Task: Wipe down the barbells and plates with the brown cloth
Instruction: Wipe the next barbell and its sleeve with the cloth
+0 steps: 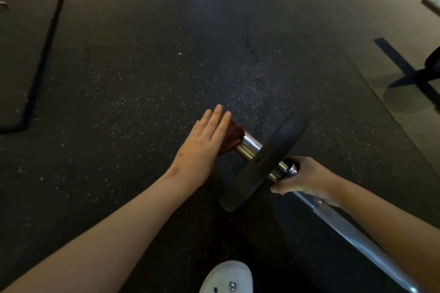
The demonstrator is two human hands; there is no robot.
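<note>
A chrome barbell [352, 228] runs from the lower right up to the middle of the view. One black plate [264, 164] sits on its sleeve. The brown cloth [234, 137] covers the sleeve's free end. My left hand [204, 145] presses flat on the cloth with straight fingers. My right hand [307, 177] grips the bar just behind the plate, fingers curled round it.
Dark speckled rubber floor [142, 78] spreads all around. A black mat [26, 43] lies at the far left. Another bar end [432, 2] and a dark stand base [414, 74] sit at the right edge. My white shoe [226, 278] is at the bottom.
</note>
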